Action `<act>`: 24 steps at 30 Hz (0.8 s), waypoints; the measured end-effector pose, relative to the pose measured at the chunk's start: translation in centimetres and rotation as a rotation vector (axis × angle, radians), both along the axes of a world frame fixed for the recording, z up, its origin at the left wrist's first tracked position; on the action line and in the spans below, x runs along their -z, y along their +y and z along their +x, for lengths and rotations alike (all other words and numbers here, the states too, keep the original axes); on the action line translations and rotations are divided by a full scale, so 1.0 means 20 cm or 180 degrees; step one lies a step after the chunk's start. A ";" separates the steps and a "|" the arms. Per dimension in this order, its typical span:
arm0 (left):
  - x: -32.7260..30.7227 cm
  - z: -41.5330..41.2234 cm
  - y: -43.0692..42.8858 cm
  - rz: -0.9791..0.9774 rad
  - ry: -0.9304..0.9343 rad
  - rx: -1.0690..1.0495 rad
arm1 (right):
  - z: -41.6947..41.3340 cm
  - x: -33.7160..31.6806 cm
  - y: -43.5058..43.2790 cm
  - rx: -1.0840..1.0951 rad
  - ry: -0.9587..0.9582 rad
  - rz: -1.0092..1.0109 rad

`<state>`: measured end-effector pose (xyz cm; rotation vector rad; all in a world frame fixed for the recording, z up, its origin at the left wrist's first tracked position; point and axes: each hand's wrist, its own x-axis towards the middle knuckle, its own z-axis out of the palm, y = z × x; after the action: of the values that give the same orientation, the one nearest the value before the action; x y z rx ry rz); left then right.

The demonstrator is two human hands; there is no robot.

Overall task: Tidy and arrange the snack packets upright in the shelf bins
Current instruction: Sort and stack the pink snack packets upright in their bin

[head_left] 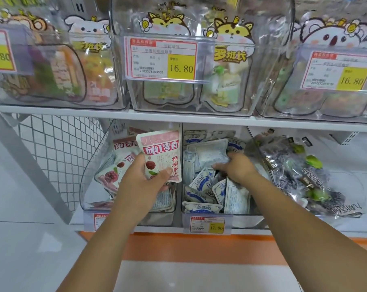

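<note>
Head view, the only one here. The left hand (pixel 142 182) holds a pink packet (pixel 160 152) by its bottom edge. The thumb lies across the printed front and the other fingers (pixel 136 163) curl round behind it. The packet rises straight up from those fingers, with its long axis close to vertical and its front facing the camera. It hangs above the left bin (pixel 89 171). More pink packets (pixel 115 171) lie below and to the left of the fingers, most of them flat or slumped.

The right hand (pixel 239 168) reaches palm-down into the middle bin (pixel 248 218). Its fingers (pixel 219 166) are curled on the near right edge of a pale blue-and-white packet (pixel 210 153) and seem to pinch it rather than just press. That packet stretches away to the left of the fingertips and a little beyond them. Its long axis runs across the bin, and it lies tilted on a loose heap of like packets (pixel 201 186). The heap sits beneath and on the near side of the fingers, with packets pointing every way.

By my reading, the pink packet needs only to go down and slightly back from where the fingers hold it, and the left hand is the nearer to that bin. The pale packet is the harder one. It must turn about a quarter before it can stand, and the heap under the fingers leaves little clear floor for it. The dark packets (pixel 294 171) further right are out of reach of both hands.
</note>
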<state>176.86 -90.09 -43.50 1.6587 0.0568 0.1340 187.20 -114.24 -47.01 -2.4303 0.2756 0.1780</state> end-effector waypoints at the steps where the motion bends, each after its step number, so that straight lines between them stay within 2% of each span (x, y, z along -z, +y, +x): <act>1: 0.00 0.00 0.00 0.0003 0.0004 0.0002 | -0.01 -0.02 -0.01 0.0038 -0.0149 0.0205; 3: 0.00 0.00 0.00 0.0013 0.0013 0.0004 | -0.02 -0.11 -0.01 0.0084 -0.0433 0.0506; 6: 0.00 0.00 0.00 0.0029 0.0008 0.0016 | -0.02 -0.26 0.01 0.0033 -0.0589 0.0566; 8: 0.00 0.00 0.00 0.0044 -0.0005 -0.0001 | 0.00 -0.31 0.00 0.0136 -0.0502 0.0505; 11: 0.00 0.00 0.00 0.0056 -0.0019 0.0022 | 0.00 -0.29 -0.01 0.0096 -0.0128 0.0847; 12: -0.01 0.00 0.00 0.0081 -0.0028 0.0046 | -0.01 -0.28 -0.01 -0.0045 -0.0011 0.0814; 16: -0.01 -0.01 -0.01 0.0079 -0.0051 0.0078 | -0.05 -0.26 -0.02 -0.0603 0.0067 -0.0526; 18: -0.01 -0.01 0.00 0.0057 -0.0043 0.0055 | -0.08 -0.22 0.00 -0.0625 0.0069 -0.0422; 21: -0.01 -0.01 0.00 0.0092 -0.0032 0.0063 | -0.13 -0.16 0.01 -0.0689 0.0183 0.0105; 22: -0.01 -0.01 0.00 0.0117 -0.0026 0.0072 | -0.14 -0.13 0.01 -0.0805 0.0230 0.0099; 24: -0.01 -0.01 0.00 0.0135 -0.0016 0.0059 | -0.15 -0.12 0.00 -0.1120 0.0211 -0.0333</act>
<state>176.70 -90.01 -43.30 1.7006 0.0349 0.1262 184.19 -114.32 -44.70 -2.5637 -0.1200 0.4086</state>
